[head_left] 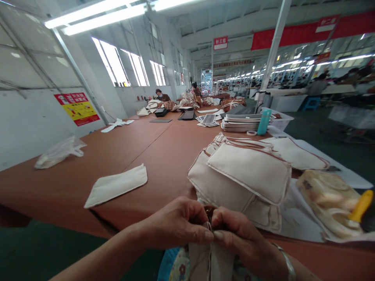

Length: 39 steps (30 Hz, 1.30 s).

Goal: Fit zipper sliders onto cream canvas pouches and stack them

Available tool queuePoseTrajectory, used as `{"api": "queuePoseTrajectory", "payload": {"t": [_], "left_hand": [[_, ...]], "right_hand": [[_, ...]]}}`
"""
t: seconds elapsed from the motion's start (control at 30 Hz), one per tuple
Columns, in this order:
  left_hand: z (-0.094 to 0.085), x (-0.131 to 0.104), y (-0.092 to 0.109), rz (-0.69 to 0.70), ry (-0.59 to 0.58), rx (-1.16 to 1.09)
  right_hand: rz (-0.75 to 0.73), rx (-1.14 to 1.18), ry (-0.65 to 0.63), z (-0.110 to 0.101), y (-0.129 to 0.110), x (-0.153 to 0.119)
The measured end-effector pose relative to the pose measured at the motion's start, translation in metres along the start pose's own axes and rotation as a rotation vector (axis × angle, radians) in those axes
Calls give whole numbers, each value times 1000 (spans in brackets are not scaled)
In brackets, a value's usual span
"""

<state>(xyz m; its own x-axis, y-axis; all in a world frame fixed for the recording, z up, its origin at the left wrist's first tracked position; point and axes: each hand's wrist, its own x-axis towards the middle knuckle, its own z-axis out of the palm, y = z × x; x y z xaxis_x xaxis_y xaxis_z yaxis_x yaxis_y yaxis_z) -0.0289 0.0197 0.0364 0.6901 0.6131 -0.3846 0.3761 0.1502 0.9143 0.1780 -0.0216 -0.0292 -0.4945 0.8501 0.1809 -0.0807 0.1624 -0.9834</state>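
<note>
My left hand [183,222] and my right hand [238,230] meet at the table's front edge, both closed in a pinch. Between the thumbs and fingers is the top of a cream fabric piece [199,259], which hangs down towards my lap with a dark line along its middle. A bit of brown trim shows between the fingertips; the fingers hide finer detail. Just beyond my right hand lies a pile of flat cream fabric pieces [249,168] with stitched edges and brown strips. One single cream piece [118,185] lies apart, left of my hands.
On the brown table [164,156] at right are a plastic tub [328,195], a yellow-handled tool [361,207] and a turquoise bottle [264,121] beside stacked panels [241,123]. A plastic bag [60,152] lies at left. A person [162,95] sits at the far end.
</note>
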Motion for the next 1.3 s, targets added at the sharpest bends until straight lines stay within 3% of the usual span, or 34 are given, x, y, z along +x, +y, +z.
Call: {"api": "queuePoseTrajectory", "payload": {"t": [0.23, 0.33, 0.73, 0.93, 1.13, 1.23, 1.3], "left_hand": [[10, 12, 0, -27, 28, -49], [13, 14, -4, -14, 68, 10], [17, 15, -6, -13, 129, 78], [21, 12, 1, 20, 68, -10], [23, 12, 4, 9, 126, 50], [22, 11, 3, -8, 101, 92], [20, 11, 1, -20, 70, 67]], "right_hand": [[145, 183, 73, 2, 13, -4], [150, 100, 95, 1, 11, -2], [-273, -573, 71, -8, 8, -8], [-314, -720, 36, -4, -6, -6], [-375, -891, 99, 7, -3, -5], [-251, -780, 146, 2, 4, 1], [-68, -439, 108, -6, 7, 5]]}}
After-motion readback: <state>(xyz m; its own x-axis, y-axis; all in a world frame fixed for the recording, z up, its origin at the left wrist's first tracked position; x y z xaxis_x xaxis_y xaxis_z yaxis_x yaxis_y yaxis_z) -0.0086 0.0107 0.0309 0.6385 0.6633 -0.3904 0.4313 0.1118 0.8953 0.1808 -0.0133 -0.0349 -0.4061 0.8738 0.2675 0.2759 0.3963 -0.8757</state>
